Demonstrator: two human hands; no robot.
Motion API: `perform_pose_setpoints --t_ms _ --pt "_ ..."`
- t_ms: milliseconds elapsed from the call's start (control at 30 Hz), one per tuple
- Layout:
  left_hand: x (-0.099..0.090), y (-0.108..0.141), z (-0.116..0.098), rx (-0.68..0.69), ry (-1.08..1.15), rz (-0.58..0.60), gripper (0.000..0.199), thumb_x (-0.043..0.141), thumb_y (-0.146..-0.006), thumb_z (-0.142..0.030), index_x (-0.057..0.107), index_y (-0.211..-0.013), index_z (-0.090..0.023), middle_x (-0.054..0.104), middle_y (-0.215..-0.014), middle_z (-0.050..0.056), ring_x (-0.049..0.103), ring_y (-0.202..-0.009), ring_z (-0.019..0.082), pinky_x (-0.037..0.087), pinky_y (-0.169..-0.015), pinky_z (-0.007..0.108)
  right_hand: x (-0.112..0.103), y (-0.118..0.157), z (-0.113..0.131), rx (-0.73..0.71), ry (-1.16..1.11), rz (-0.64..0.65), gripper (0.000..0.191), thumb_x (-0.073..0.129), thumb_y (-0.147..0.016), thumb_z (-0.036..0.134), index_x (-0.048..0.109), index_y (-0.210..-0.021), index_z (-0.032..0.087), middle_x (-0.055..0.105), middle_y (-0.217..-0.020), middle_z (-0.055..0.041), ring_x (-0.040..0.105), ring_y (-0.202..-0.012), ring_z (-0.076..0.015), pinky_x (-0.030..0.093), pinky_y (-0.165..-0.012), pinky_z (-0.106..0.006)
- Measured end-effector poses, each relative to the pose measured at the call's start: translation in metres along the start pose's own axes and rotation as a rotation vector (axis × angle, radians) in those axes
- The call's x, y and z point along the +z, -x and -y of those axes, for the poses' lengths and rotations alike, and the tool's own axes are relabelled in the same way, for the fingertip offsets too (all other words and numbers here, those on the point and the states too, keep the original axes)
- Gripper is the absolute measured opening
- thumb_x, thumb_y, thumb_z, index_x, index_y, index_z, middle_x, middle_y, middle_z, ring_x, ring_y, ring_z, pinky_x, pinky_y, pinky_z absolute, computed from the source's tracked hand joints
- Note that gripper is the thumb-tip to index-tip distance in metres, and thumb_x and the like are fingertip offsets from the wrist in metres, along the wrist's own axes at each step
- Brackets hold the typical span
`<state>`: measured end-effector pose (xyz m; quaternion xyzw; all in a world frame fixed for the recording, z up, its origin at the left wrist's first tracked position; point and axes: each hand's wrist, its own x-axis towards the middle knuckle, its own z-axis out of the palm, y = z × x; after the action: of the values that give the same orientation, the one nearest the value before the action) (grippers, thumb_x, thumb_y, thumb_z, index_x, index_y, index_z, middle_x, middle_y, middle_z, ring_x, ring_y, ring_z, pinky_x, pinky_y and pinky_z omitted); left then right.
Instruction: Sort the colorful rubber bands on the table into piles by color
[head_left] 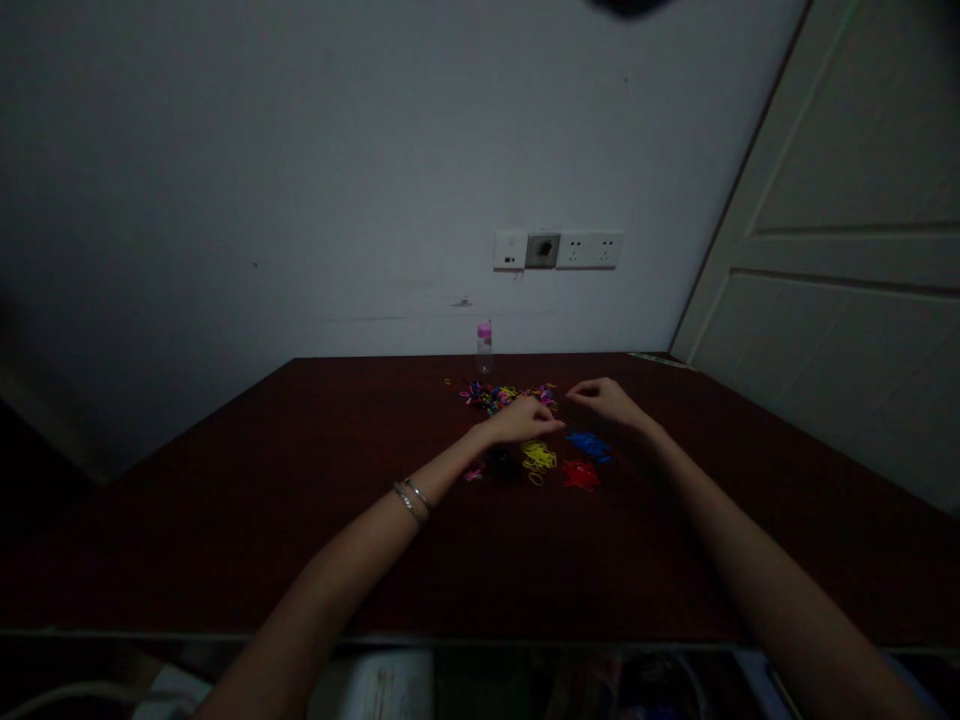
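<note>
My left hand (521, 419) reaches over the dark red table, its fingers bent together just above the yellow rubber bands (538, 456). To its right, my right hand (609, 402) has thumb and fingers drawn into a pinch. Whatever either hand holds is too small to make out. A mixed heap of coloured rubber bands (495, 395) lies behind my left hand, which partly covers it. Blue bands (590, 446) lie below my right hand, with red bands (581, 474) nearer me. A few pink bands (474, 470) and a dark clump (501, 462) show by my left wrist.
A clear bottle with a pink cap (484, 345) stands at the back of the table (225, 480). Behind it rises a wall with sockets (589, 250). A white door (847, 260) is on the right. Various items lie below the table's front edge.
</note>
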<state>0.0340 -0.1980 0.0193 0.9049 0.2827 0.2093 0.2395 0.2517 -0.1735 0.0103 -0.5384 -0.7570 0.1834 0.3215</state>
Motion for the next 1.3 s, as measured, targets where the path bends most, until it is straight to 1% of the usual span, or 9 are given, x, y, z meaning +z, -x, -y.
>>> perform_pose_setpoints --t_ms 67,200,300,400,500,633,833,1067,1300 --pt "-0.009 0.003 0.021 -0.078 0.040 -0.111 0.047 0.042 -0.079 -0.047 0.060 -0.058 -0.010 0.043 -0.047 -0.002 0.033 -0.046 0.007 0.023 -0.047 0.022 -0.001 -0.001 -0.006 0.009 0.076 -0.030 0.028 0.052 -0.072 0.034 0.069 -0.079 0.013 0.069 -0.077 -0.0064 0.061 -0.071 -0.0187 0.045 -0.062 -0.024" --pt "-0.027 0.015 0.068 -0.262 0.128 -0.372 0.047 0.042 -0.077 -0.049 0.061 -0.059 -0.010 0.041 -0.044 -0.003 0.035 -0.046 0.008 0.025 -0.047 0.022 0.001 -0.001 -0.011 0.038 0.220 -0.057 0.028 0.051 -0.073 0.035 0.069 -0.084 0.016 0.069 -0.085 -0.0070 0.062 -0.076 -0.0194 0.044 -0.064 -0.024" --pt "-0.038 0.023 0.097 -0.341 0.203 -0.506 0.046 0.043 -0.076 -0.049 0.064 -0.065 -0.010 0.043 -0.042 -0.003 0.039 -0.045 0.009 0.029 -0.049 0.021 0.007 0.002 -0.009 0.057 0.315 -0.040 0.027 0.050 -0.075 0.035 0.068 -0.087 0.019 0.068 -0.092 -0.0061 0.061 -0.080 -0.0194 0.043 -0.064 -0.024" --pt "-0.043 0.030 0.114 -0.379 0.289 -0.602 0.042 0.045 -0.075 -0.047 0.064 -0.066 -0.010 0.044 -0.042 -0.003 0.040 -0.044 0.008 0.030 -0.049 0.020 0.014 0.003 -0.005 0.081 0.406 -0.020 0.026 0.051 -0.075 0.037 0.068 -0.089 0.022 0.067 -0.096 -0.0048 0.060 -0.083 -0.0197 0.043 -0.063 -0.024" --pt "-0.043 0.035 0.120 -0.399 0.349 -0.663 0.041 0.047 -0.075 -0.046 0.064 -0.065 -0.010 0.043 -0.041 -0.004 0.039 -0.042 0.008 0.030 -0.048 0.020 0.021 0.003 -0.003 0.096 0.467 0.000 0.027 0.052 -0.076 0.040 0.068 -0.090 0.024 0.066 -0.097 -0.0042 0.060 -0.086 -0.0202 0.043 -0.065 -0.026" --pt "-0.039 0.039 0.121 -0.447 0.405 -0.703 0.038 0.048 -0.076 -0.043 0.063 -0.063 -0.010 0.040 -0.038 -0.005 0.036 -0.039 0.007 0.028 -0.046 0.020 0.027 0.001 -0.004 0.090 0.515 0.009 0.028 0.051 -0.077 0.042 0.067 -0.091 0.024 0.064 -0.100 -0.0049 0.058 -0.088 -0.0203 0.044 -0.066 -0.027" --pt "-0.037 0.041 0.118 -0.483 0.437 -0.705 0.035 0.047 -0.077 -0.038 0.063 -0.064 -0.010 0.039 -0.037 -0.005 0.033 -0.036 0.006 0.025 -0.044 0.020 0.035 -0.004 -0.005 0.071 0.577 0.007 0.029 0.050 -0.080 0.041 0.067 -0.093 0.023 0.061 -0.102 -0.0077 0.054 -0.097 -0.0217 0.043 -0.071 -0.027" --pt "-0.035 0.041 0.122 -0.488 0.395 -0.688 0.037 0.046 -0.078 -0.041 0.064 -0.065 -0.011 0.040 -0.037 -0.005 0.034 -0.037 0.006 0.026 -0.044 0.020 0.040 -0.007 -0.003 0.051 0.610 -0.018 0.028 0.046 -0.083 0.038 0.066 -0.095 0.022 0.060 -0.101 -0.0082 0.052 -0.098 -0.0211 0.042 -0.077 -0.028" --pt "-0.034 0.041 0.123 -0.493 0.394 -0.677 0.038 0.046 -0.078 -0.041 0.064 -0.065 -0.011 0.042 -0.038 -0.004 0.035 -0.038 0.006 0.027 -0.045 0.019 0.041 -0.006 0.004 0.056 0.621 -0.017 0.026 0.045 -0.084 0.035 0.066 -0.092 0.021 0.060 -0.101 -0.0083 0.052 -0.098 -0.0211 0.043 -0.074 -0.028"
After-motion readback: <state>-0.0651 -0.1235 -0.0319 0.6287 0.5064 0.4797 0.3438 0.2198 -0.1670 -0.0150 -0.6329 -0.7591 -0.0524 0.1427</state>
